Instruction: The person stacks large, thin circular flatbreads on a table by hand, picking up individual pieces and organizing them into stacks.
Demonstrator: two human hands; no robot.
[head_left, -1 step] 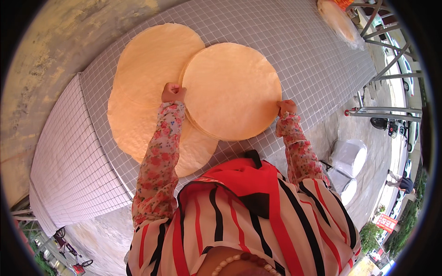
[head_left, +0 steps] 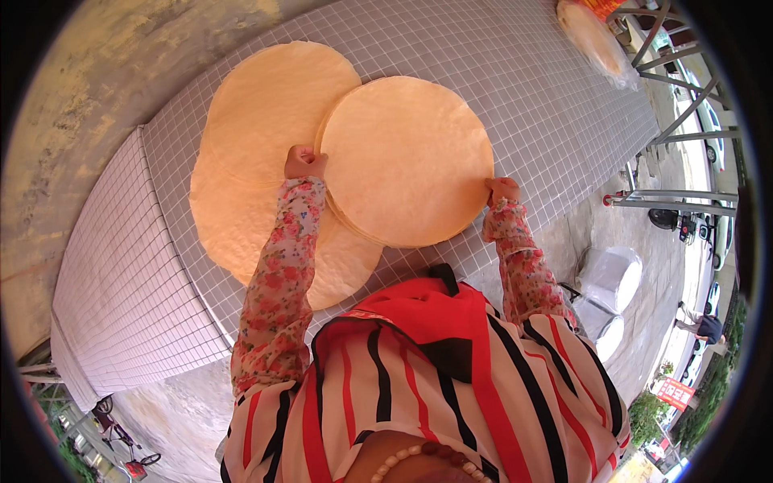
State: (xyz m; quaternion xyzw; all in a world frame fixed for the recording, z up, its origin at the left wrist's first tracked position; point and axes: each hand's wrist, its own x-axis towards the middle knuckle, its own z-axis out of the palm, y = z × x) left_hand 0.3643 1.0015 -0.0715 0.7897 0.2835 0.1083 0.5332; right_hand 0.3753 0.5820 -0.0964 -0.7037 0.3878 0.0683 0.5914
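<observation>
In the head view, a pile of thin round sheets (head_left: pixel 407 161) sits on the checked tablecloth (head_left: pixel 523 76), near twelve o'clock in the picture. It is tan and lies flat, its face up. It is a circle, about as wide one way as the other, so it points no special way. The left hand (head_left: pixel 305 163) is curled up and pinches its edge at nine o'clock. The right hand (head_left: pixel 502 190) pinches the edge just past three o'clock. The fingertips are mostly tucked out of sight.

More tan sheets (head_left: pixel 274 113) lie from ten to seven o'clock of the pile, partly under it. The left flowery sleeve (head_left: pixel 286 266) hides some of them.

Between one and two o'clock in the picture, a clear bag (head_left: pixel 596 40) holds something pale and flat. The dark round rim cuts off its top, and what is inside is hard to see.
</observation>
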